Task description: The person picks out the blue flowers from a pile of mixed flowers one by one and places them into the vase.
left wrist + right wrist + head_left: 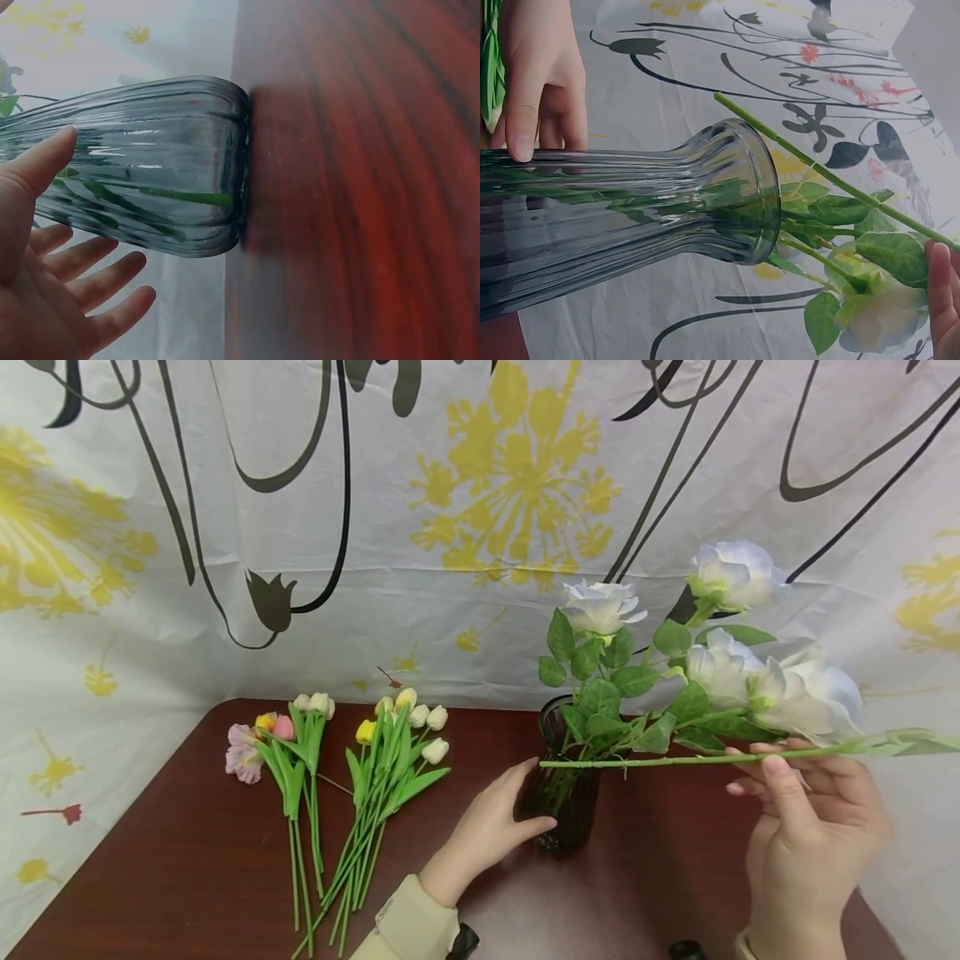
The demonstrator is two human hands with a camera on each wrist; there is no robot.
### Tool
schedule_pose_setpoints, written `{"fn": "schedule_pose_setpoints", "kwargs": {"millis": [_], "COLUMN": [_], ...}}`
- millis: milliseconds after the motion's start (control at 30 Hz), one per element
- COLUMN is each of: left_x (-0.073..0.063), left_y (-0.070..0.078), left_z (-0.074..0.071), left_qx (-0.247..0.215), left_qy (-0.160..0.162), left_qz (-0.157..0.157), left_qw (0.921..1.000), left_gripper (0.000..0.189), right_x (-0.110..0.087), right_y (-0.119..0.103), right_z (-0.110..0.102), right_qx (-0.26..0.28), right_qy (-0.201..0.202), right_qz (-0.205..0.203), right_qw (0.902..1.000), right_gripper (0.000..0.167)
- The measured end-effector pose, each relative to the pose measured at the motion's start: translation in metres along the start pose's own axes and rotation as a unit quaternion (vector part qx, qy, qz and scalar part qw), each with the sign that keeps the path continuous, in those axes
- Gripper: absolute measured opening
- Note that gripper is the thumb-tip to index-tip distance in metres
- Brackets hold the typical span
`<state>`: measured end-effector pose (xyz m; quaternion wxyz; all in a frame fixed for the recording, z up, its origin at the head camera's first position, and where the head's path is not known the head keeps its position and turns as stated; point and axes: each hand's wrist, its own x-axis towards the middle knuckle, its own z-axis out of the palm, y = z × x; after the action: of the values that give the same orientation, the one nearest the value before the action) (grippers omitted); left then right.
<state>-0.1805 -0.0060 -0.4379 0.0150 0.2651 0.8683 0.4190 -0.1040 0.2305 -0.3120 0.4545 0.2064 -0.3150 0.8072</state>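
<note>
A dark ribbed glass vase (568, 818) stands upright on the table, holding several pale blue-white roses (600, 607) with green leaves. My left hand (487, 820) is at the vase's left side, thumb against the glass and fingers loosely spread, as the left wrist view also shows. Inside the glass, green stem ends (187, 197) reach near the bottom. My right hand (813, 827) pinches a long green flower stem (675, 761) between thumb and fingers. This stem lies level across the front of the vase's neck in the head view; its flower end runs out of frame at right.
Left on the dark red-brown table (187, 860) lie a bunch of white and yellow tulips (382, 802) and a smaller bunch with pink and yellow blooms (283, 728). A patterned white cloth (360, 527) hangs behind. A small black object (686, 950) sits at the front edge.
</note>
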Motion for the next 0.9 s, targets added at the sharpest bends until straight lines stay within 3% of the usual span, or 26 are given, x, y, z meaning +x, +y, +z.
{"fn": "schedule_pose_setpoints", "kwargs": {"millis": [433, 900], "left_x": [0.001, 0.002], "left_y": [0.0, -0.003], "left_z": [0.002, 0.003], "left_qx": [0.007, 0.053], "left_qy": [0.001, 0.023], "left_qz": [0.008, 0.04], "left_qw": [0.9999, 0.9975], "left_gripper": [0.079, 0.083], "right_x": [0.005, 0.009], "right_y": [-0.003, -0.004], "right_z": [-0.008, -0.009], "right_qx": [-0.04, -0.06], "right_qy": [0.036, 0.032], "right_qz": [-0.016, -0.034], "right_qw": [0.9984, 0.9971], "right_gripper": [0.023, 0.025]}}
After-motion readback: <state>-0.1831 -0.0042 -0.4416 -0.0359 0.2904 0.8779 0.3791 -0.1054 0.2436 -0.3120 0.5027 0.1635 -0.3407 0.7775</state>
